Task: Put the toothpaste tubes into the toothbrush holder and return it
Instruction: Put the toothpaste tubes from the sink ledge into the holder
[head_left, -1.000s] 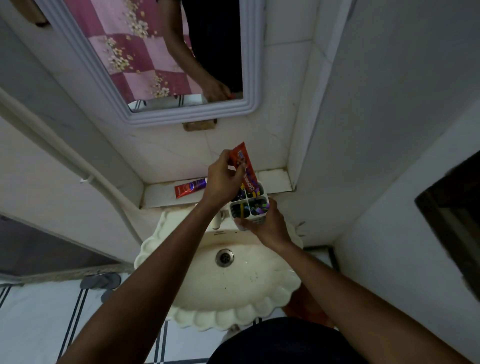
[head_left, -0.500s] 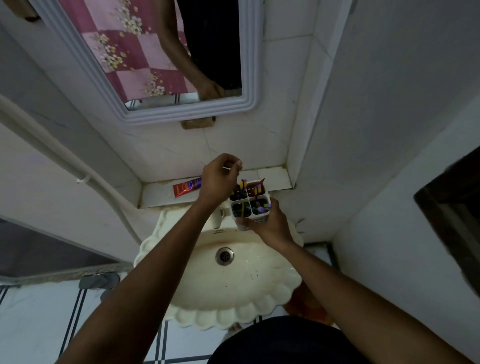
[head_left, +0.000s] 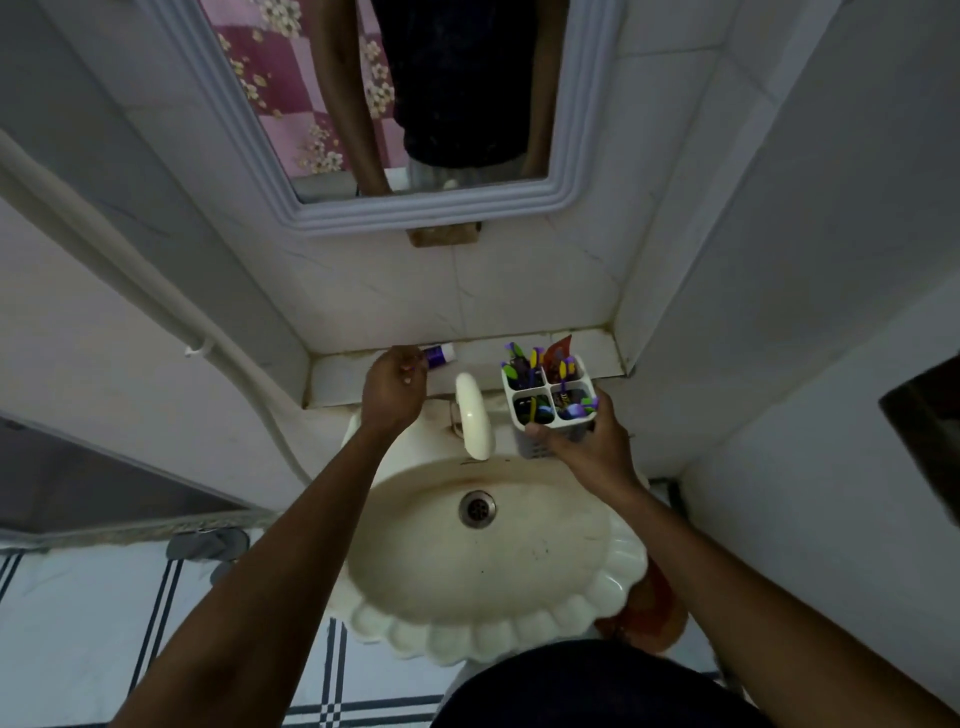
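My right hand (head_left: 589, 449) grips a white four-compartment toothbrush holder (head_left: 544, 385) from below, upright over the sink's back right edge. Several coloured toothbrushes stand in it. A red toothpaste tube (head_left: 560, 347) sticks up out of its far right compartment. On the tiled ledge (head_left: 595, 352) lies a second toothpaste tube (head_left: 440, 355). Only its purple and white end shows. My left hand (head_left: 393, 387) lies over the rest of that tube with the fingers curled down around it.
A cream faucet (head_left: 472, 415) stands between my hands at the back of the scalloped sink (head_left: 493, 631). A framed mirror (head_left: 431, 215) hangs above the ledge. White walls close in on both sides. Something orange (head_left: 652, 610) sits under the sink's right side.
My left hand pushed the first red tube down into the holder, let go, then moved left onto the tube on the ledge. The right hand has kept hold of the holder.
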